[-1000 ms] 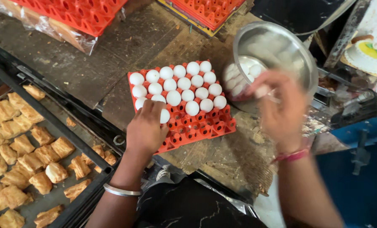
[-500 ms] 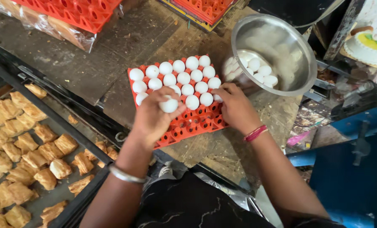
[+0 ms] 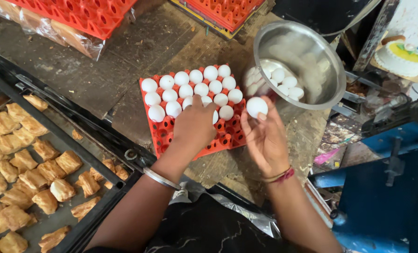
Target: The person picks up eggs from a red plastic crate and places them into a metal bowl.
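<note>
A red egg tray (image 3: 227, 136) lies on the wooden bench, its far rows filled with white eggs (image 3: 190, 89). My left hand (image 3: 196, 124) rests palm down on the tray's middle, fingers over an egg there; whether it grips that egg is hidden. My right hand (image 3: 264, 136) is at the tray's right edge and holds a single white egg (image 3: 256, 106) at its fingertips. Just beyond it stands a steel bowl (image 3: 312, 51) with several white eggs inside.
A black baking tray (image 3: 73, 213) of golden pastries sits at the lower left. Stacked red egg trays (image 3: 87, 16) stand at the back. A blue metal machine part (image 3: 387, 187) is at the right, with a picture of a cake above it.
My right hand went from the bowl to the tray and now lifts one egg off its right edge. My left hand, which held an egg up, has come down onto the tray's middle.
</note>
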